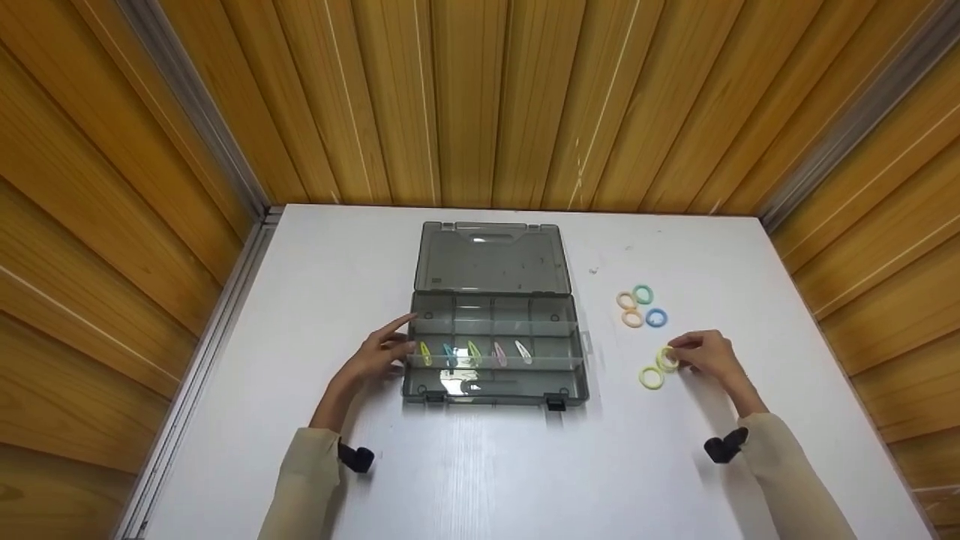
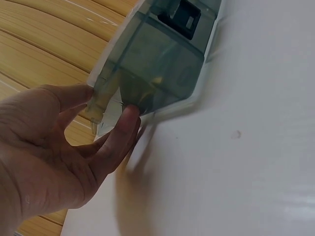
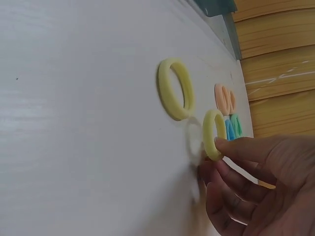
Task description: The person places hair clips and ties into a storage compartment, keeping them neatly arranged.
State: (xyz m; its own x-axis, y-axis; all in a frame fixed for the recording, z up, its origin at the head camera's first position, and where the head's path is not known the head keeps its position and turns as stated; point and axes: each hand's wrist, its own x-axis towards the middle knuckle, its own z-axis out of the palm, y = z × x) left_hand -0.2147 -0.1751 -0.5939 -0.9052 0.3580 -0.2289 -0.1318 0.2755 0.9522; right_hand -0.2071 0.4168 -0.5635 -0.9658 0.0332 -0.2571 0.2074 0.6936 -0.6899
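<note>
My right hand [image 1: 709,356] pinches a yellow hair tie [image 3: 208,135] between thumb and fingers; the tie stands on edge in the right wrist view. Beside it, a second yellow hair tie [image 1: 651,377] lies flat on the table. My left hand [image 1: 375,356] touches the left side of a grey see-through compartment box [image 2: 162,64], its fingertips against the wall and near the rim. The box's lid [image 1: 491,262] is laid back. In its middle row lie several snap hair clips, among them a yellow clip [image 1: 425,353], a pink clip [image 1: 500,353] and a white clip [image 1: 523,352].
Right of the box, a green hair tie [image 1: 643,286], a blue hair tie [image 1: 649,318] and two peach hair ties lie close together on the white table [image 1: 480,472]. Wood-look panels [image 1: 465,97] stand behind and at both sides.
</note>
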